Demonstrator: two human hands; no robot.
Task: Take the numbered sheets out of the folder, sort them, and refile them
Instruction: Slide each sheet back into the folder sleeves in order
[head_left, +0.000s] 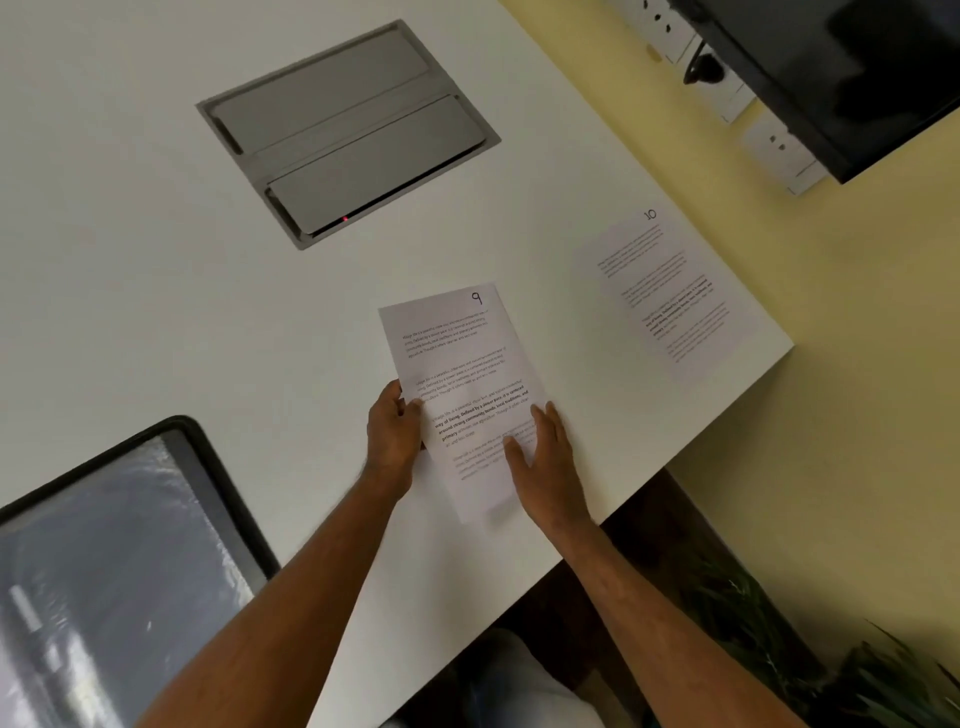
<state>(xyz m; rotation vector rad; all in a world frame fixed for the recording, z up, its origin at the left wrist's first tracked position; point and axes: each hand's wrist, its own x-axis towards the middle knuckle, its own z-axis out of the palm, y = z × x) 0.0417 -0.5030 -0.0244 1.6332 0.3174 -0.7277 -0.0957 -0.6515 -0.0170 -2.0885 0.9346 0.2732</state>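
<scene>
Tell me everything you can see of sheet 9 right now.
Sheet 9 is white printed paper, with a handwritten 9 in its top right corner and blocks of small text, a few lines bold. It lies face up, tilted, near the front edge of the white table. The left hand grips its left edge, thumb on top; the right hand rests flat on its lower right part. Whether more sheets lie under it is unclear.

Lighting: even, soft, moderately bright indoor.
Glare on folder (104, 545) lower left; soft blur throughout; wide-angle tilt at edges.
</scene>
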